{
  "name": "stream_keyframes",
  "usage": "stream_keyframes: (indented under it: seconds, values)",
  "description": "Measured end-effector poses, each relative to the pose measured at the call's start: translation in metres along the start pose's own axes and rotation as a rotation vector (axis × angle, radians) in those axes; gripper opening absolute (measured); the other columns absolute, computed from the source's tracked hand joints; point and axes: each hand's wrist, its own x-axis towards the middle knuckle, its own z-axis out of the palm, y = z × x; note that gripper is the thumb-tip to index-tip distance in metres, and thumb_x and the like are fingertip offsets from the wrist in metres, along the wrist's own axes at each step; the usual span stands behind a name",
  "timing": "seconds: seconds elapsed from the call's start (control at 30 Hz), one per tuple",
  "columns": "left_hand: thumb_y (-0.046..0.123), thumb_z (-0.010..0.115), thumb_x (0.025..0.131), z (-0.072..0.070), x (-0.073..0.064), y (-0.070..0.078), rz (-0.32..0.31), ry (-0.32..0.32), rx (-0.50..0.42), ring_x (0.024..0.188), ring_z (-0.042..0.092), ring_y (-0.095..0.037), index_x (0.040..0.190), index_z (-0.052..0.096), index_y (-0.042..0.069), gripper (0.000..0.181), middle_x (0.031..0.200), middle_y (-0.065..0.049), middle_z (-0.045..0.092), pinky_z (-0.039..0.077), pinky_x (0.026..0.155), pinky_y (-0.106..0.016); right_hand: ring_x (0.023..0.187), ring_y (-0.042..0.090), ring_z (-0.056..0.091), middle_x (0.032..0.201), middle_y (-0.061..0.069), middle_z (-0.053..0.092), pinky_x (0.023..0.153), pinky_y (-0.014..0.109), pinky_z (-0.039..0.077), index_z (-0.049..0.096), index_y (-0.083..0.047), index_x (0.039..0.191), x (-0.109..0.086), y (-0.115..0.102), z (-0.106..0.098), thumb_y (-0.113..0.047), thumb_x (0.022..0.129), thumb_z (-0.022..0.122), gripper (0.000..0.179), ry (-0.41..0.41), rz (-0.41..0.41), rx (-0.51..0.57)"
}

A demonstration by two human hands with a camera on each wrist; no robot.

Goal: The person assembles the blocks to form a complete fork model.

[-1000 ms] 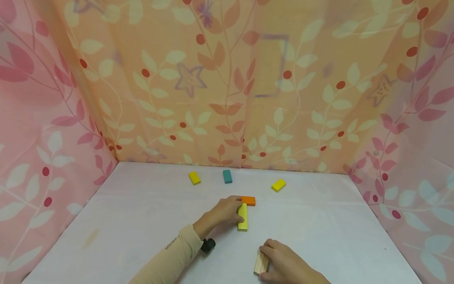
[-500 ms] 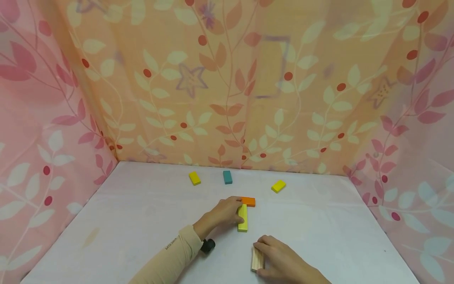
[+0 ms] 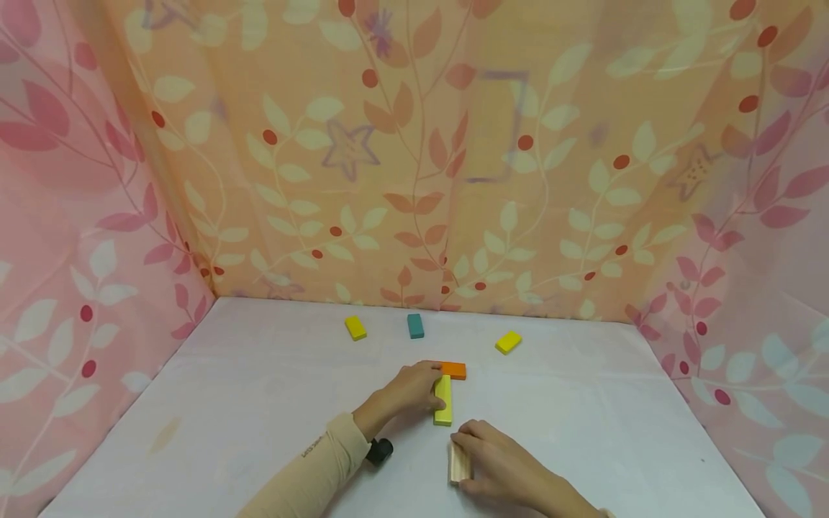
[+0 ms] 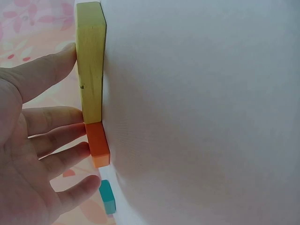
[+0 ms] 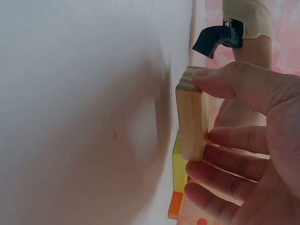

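My left hand (image 3: 409, 387) rests its fingertips on a long pale yellow wooden block (image 3: 443, 416) and on the orange block (image 3: 455, 371) at its far end. In the left wrist view the thumb touches the long yellow block's upper face, and the fingers lie fairly straight across where the two blocks meet end to end. My right hand (image 3: 497, 458) holds a plain wooden block (image 5: 191, 119) between thumb and fingertips, just nearer to me than the long yellow block. In the right wrist view the plain block hangs close over the white tabletop, partly covering the yellow one.
Farther back lie a short yellow block (image 3: 355, 328), a teal block (image 3: 415, 326) and another short yellow block (image 3: 508, 342). A black wrist-worn device (image 3: 380, 451) sits below my left wrist. Patterned cloth walls (image 3: 414, 180) border the white table (image 3: 259, 374).
My right hand has moved forward and a little left with the plain wooden block, closer to the long yellow block. My left hand and the other blocks stay in place.
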Motion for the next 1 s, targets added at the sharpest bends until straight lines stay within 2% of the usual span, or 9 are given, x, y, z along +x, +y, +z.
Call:
stream_keyframes:
  seconds: [0.17, 0.4, 0.7, 1.0]
  values:
    - [0.037, 0.077, 0.083, 0.001, 0.001, 0.0, -0.004, 0.0, 0.005, 0.133, 0.048, -0.023, 0.13, 0.061, 0.009, 0.058, 0.145, -0.005, 0.052, 0.039, 0.111, -0.046, 0.106, 0.012, 0.058, 0.118, 0.001, 0.062, 0.091, 0.03, 0.054, 0.065, -0.008, 0.12, 0.007, 0.001, -0.004, -0.034, 0.078, 0.079, 0.052, -0.005, 0.002, -0.008]
    - [0.038, 0.078, 0.082, 0.001, 0.002, -0.001, 0.003, 0.007, 0.014, 0.131, 0.049, -0.023, 0.127, 0.063, 0.008, 0.056, 0.144, -0.005, 0.053, 0.04, 0.11, -0.045, 0.104, 0.01, 0.057, 0.119, -0.001, 0.061, 0.09, 0.029, 0.053, 0.064, -0.008, 0.125, 0.016, 0.002, -0.008, -0.032, 0.079, 0.079, 0.054, -0.006, 0.008, 0.042]
    - [0.038, 0.078, 0.082, 0.002, 0.002, -0.002, 0.022, 0.018, 0.022, 0.131, 0.049, -0.023, 0.125, 0.064, 0.008, 0.054, 0.144, -0.005, 0.053, 0.041, 0.109, -0.046, 0.109, 0.012, 0.057, 0.12, -0.001, 0.061, 0.093, 0.03, 0.052, 0.064, -0.008, 0.124, 0.025, 0.002, -0.005, -0.034, 0.079, 0.079, 0.054, -0.05, 0.019, 0.049]
    - [0.038, 0.077, 0.082, 0.001, 0.004, -0.003, 0.013, 0.015, 0.019, 0.132, 0.049, -0.023, 0.125, 0.064, 0.009, 0.054, 0.145, -0.005, 0.053, 0.04, 0.11, -0.046, 0.109, 0.012, 0.057, 0.12, -0.002, 0.061, 0.094, 0.031, 0.053, 0.065, -0.01, 0.122, 0.03, 0.0, -0.006, -0.035, 0.079, 0.079, 0.052, -0.077, 0.028, 0.055]
